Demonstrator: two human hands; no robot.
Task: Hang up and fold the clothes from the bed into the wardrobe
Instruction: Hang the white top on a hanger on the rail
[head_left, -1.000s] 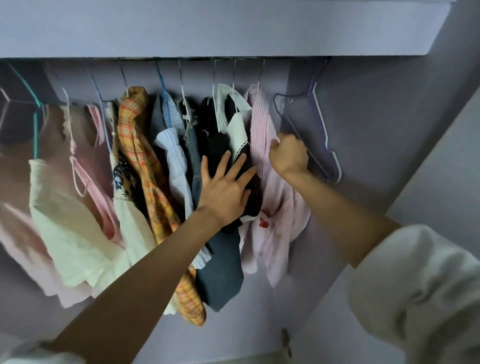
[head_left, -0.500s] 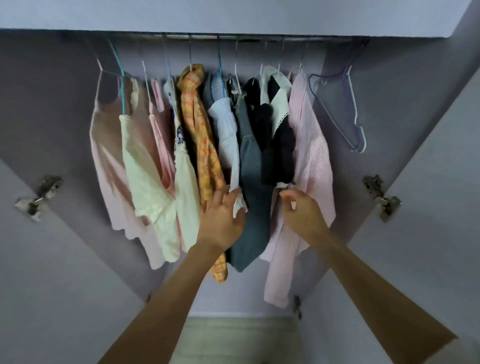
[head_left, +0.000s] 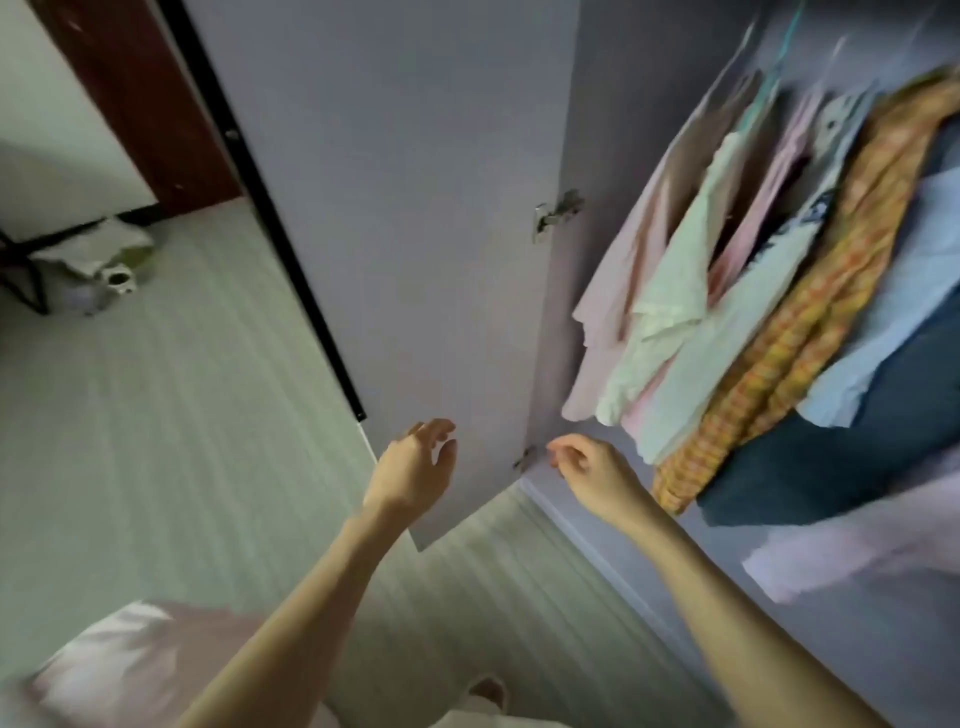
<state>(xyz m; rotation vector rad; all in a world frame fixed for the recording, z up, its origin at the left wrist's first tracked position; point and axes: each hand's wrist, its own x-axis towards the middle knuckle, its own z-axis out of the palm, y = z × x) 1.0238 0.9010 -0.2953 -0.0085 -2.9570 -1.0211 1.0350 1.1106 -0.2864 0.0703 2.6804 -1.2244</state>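
The open wardrobe (head_left: 561, 322) fills the right side, and its lilac door (head_left: 415, 208) stands open in the middle. Hanging clothes crowd its rail: a pale pink top (head_left: 618, 291), a cream blouse (head_left: 670, 291), an orange plaid shirt (head_left: 810, 322), a light blue shirt (head_left: 904, 301), a dark blue garment (head_left: 841, 462) and a pink striped shirt (head_left: 852, 551). My left hand (head_left: 415, 470) hovers empty in front of the door's lower part, fingers apart. My right hand (head_left: 597, 475) is empty too, fingers loosely curled, just left of the clothes' hems. The bed is out of view.
Pale tiled floor (head_left: 156, 441) lies to the left. A dark door frame (head_left: 150, 104) and a black stand with a cloth and a small jug (head_left: 117, 280) are at the far left. Pink fabric (head_left: 119, 670) shows at the bottom left corner.
Both hands have let go of the hanging clothes and dropped down. My view has swung left and down, away from the rail toward the door and floor.
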